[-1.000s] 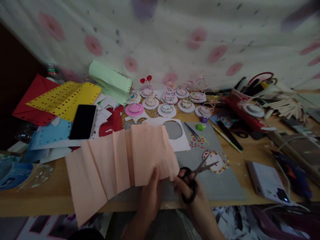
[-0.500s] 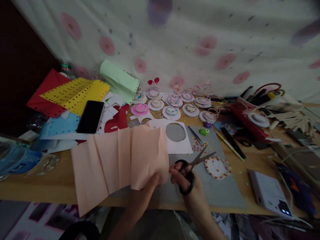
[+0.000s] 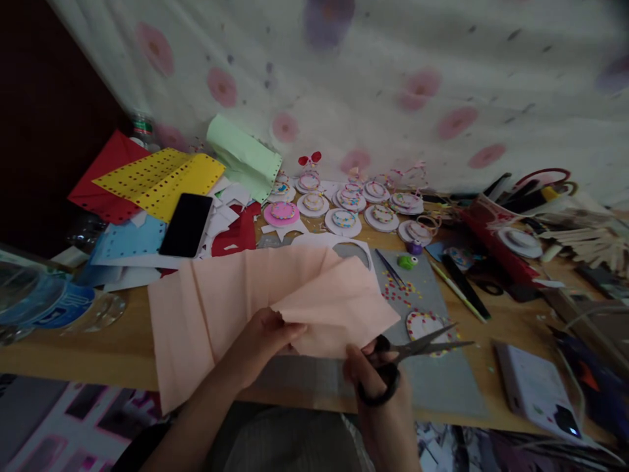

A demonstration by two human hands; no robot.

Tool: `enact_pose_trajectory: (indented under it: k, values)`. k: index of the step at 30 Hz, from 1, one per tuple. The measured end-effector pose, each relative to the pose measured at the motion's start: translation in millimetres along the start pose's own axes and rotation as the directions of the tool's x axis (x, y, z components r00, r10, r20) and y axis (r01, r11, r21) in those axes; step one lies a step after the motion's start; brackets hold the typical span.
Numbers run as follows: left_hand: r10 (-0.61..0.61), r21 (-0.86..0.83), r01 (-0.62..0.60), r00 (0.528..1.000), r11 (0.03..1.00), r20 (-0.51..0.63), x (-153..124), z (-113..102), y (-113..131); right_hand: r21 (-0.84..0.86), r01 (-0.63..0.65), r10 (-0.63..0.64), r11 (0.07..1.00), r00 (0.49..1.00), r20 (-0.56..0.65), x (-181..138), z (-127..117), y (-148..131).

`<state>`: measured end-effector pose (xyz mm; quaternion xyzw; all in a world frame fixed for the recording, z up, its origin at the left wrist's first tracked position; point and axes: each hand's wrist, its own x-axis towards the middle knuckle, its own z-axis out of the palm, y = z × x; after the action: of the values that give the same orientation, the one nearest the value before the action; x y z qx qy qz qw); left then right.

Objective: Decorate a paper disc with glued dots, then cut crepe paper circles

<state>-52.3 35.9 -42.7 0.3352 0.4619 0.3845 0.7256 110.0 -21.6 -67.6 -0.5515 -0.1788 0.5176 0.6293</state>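
Note:
A long sheet of peach crepe paper point(image 3: 230, 282) lies creased across the front of the table, its right end lifted and folded over. My left hand point(image 3: 260, 341) pinches that paper at its lower edge, thumb on top. In my right hand point(image 3: 378, 387) are black-handled scissors point(image 3: 422, 344), fingers through the loops, blades apart and pointing right, over a white disc edged with coloured dots point(image 3: 425, 328). My right thumb and finger are at the lower right edge of the paper; whether they grip it I cannot tell.
A grey mat point(image 3: 442, 380) carries tweezers point(image 3: 390, 269), tiny coloured pieces and a green frog-like figure point(image 3: 407, 261). Several decorated discs point(image 3: 343, 221) stand behind. To the left are a phone point(image 3: 187, 225), coloured paper and a water bottle point(image 3: 59, 308); a power bank point(image 3: 535, 387) lies right.
The paper's right end has been spread out and folded over to the right. My left hand has moved up and left along it; the scissors have turned to point right and lower.

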Motion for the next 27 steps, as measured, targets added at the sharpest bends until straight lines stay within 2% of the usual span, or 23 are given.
enact_pose_trajectory:
  k: [2,6,10,12,16,20,24,26,27]
  values:
    - [0.054,-0.058,-0.059,0.995,0.997,-0.087,-2,4,-18,0.013,-0.035,0.036,0.999,0.998,-0.048,-2,6,10]
    - [0.075,-0.056,-0.091,0.967,0.994,-0.245,-16,13,-46,-0.050,-0.057,0.057,0.997,0.998,0.003,-1,15,23]
    - [0.048,-0.241,-0.131,0.945,0.962,-0.323,-24,11,-49,-0.233,-0.030,0.056,0.972,0.993,0.105,4,18,27]
    - [0.002,-0.372,-0.115,0.957,0.921,-0.291,-23,6,-42,-0.283,-0.022,0.066,0.959,0.986,0.150,8,19,27]
    - [-0.129,-0.560,-0.004,0.972,0.829,-0.198,-21,0,-30,-0.315,-0.026,0.085,0.949,0.981,0.176,14,20,25]
    - [-0.159,-0.644,0.033,0.977,0.764,-0.140,-22,2,-26,-0.342,-0.004,0.069,0.940,0.982,0.178,18,16,19]
    - [-0.149,-0.717,0.062,0.987,0.694,-0.059,-27,6,-24,-0.396,0.031,0.059,0.918,0.976,0.211,12,-4,9]
    - [-0.139,-0.750,0.062,0.990,0.659,-0.040,-29,8,-22,-0.415,-0.003,0.153,0.910,0.932,0.328,3,-20,4]
    - [-0.132,-0.759,0.065,0.991,0.648,-0.028,-29,9,-22,-0.434,-0.036,0.228,0.900,0.887,0.400,-2,-28,3]
